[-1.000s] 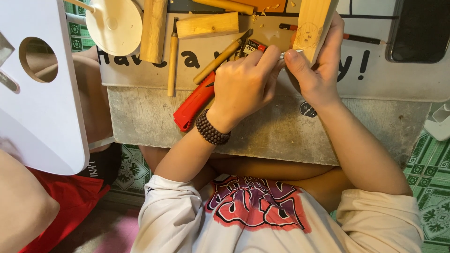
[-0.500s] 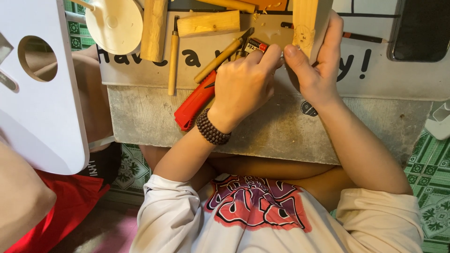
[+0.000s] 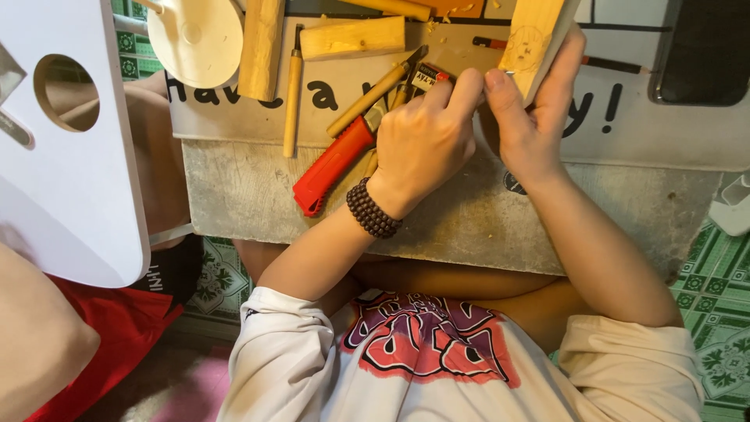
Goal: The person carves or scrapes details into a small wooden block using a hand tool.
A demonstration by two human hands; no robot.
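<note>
right hand (image 3: 539, 117) grasping a pale wood block (image 3: 533, 35) at one o'clock, left hand (image 3: 426, 144) clenched beside it, touching, red utility knife (image 3: 334, 166) at nine o'clock

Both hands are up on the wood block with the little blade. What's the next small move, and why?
Probably a short, shallow push of the blade along the wood block. The right hand grips the block from behind, the left hand pinches a small tool at its edge, and the faint pencil drawing on its face looks mostly uncut.

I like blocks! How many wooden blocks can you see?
4 blocks: one in the right hand, one beside the disc, one beside that, one cut off at the top. More may be hidden.
</note>
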